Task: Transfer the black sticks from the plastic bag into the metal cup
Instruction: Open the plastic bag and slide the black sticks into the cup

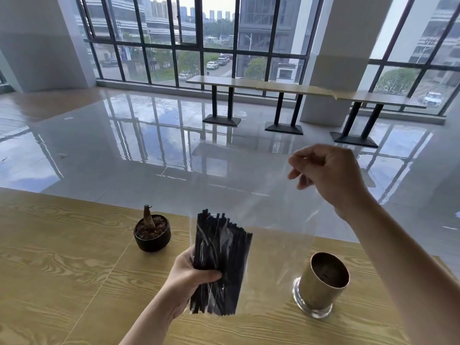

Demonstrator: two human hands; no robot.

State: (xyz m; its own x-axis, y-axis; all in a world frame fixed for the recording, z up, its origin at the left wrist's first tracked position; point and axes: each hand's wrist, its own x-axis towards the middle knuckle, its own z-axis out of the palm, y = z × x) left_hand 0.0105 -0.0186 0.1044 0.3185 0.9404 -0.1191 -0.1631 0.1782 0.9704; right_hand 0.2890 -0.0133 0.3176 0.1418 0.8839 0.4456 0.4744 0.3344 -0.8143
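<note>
The table [62, 245] was under the bag [273, 245], which was held in the air. The right hand [328, 175] pinched its top edge. The left hand [191, 272] gripped the sticks [219, 245] through the plastic. The cup [321, 285] stood at the right, the pot [152, 232] at the left.

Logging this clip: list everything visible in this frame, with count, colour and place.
black sticks: one bundle, black, inside the bag, above the near table
plastic bag: one, clear, held up between both hands
metal cup: one, gold-toned on a clear glass base, upright on the table, right
potted plant: one, black pot with a brown stub, on the table, left of the bag
wooden table: one, light wood grain, foreground
long tables: a row, light tops on black legs, by the windows
left hand: grips the bundle through the bag
right hand: raised, pinches the bag's upper end
</note>
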